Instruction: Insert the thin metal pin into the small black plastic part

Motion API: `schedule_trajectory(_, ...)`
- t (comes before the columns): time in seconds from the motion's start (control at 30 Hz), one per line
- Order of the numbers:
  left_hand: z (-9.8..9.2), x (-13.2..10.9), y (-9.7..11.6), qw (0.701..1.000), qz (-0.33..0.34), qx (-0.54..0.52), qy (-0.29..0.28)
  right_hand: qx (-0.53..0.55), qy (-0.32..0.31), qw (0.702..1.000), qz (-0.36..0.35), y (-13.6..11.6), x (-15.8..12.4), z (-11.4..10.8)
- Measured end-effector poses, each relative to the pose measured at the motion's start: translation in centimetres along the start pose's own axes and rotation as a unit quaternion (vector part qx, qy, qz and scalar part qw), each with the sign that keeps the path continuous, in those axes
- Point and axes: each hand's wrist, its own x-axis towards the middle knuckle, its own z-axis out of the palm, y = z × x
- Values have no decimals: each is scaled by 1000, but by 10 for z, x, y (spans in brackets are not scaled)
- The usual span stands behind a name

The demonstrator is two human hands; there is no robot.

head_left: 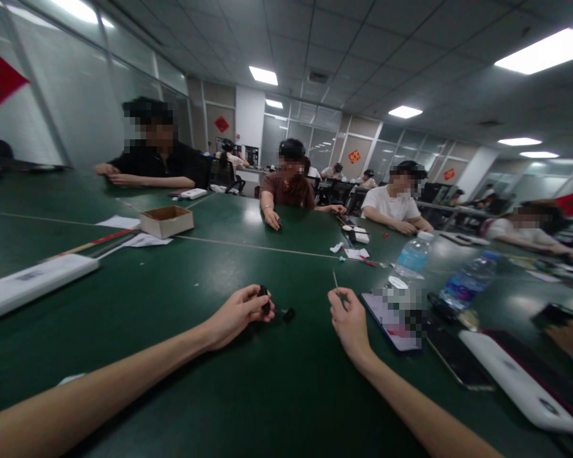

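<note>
Both forearms reach in low from the bottom of the view over the green tabletop (229,397), the 2 hands near each other and slightly apart. The left hand (236,315) is curled nearly closed, its fingers gripping a small black object (265,299), with a second black piece (289,315) lying on the tabletop just beside it. The right hand (348,324) is raised and mostly closed, thumb and forefinger pinching a thin metal pin (335,278) that sticks up at a slight tilt, and a smartphone (390,321) lies just to its right, near but not touching.
</note>
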Motion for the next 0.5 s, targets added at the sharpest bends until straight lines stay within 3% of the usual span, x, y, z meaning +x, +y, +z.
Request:
schedule_trajectory(0.23, -1, 4, -5, 1000, 7, 5, 12, -137, -137, 976, -96, -12, -3, 15)
schedule_trajectory(0.37, 0, 3, -4, 1000, 9, 13, 1, -156, -190, 956, -160, -19, -3, 28)
schedule_trajectory(0.5, 2, 2, -2, 1000, 10, 14, -2, -201, -230, 936, -178, -21, -1, 30)
